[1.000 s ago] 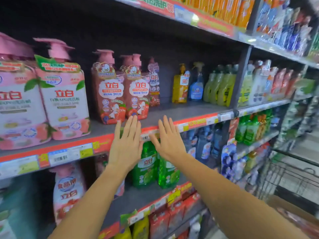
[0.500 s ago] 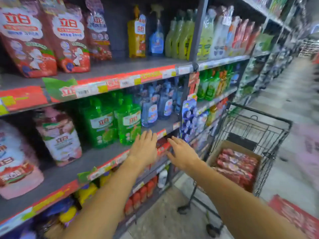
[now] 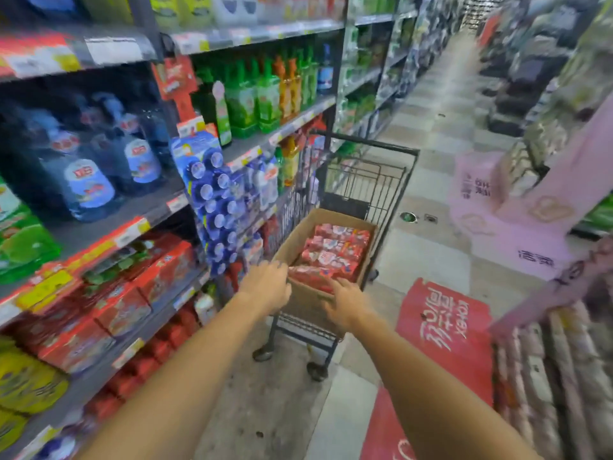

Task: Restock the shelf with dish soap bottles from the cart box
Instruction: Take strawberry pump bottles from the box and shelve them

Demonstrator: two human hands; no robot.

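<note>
A brown cardboard box (image 3: 298, 239) sits in a black wire cart (image 3: 368, 180) beside the shelving. It holds several red dish soap packs (image 3: 335, 250) lying flat in rows. My left hand (image 3: 265, 287) hovers at the box's near left corner, fingers spread and empty. My right hand (image 3: 348, 303) is over the near right edge of the box, fingers apart, holding nothing. The shelf (image 3: 132, 224) on my left carries blue bottles, green bottles (image 3: 252, 101) and red packs.
Hanging blue product strips (image 3: 212, 207) jut out from the shelf upright next to the cart. Red floor stickers (image 3: 447, 330) lie on the tiled aisle. Pink stacked cartons (image 3: 517, 234) and packed goods stand on the right. The aisle runs on ahead.
My view has swung right and down from the shelf to the cart. Both hands have moved away from the shelf edge to the near rim of the box, still empty.
</note>
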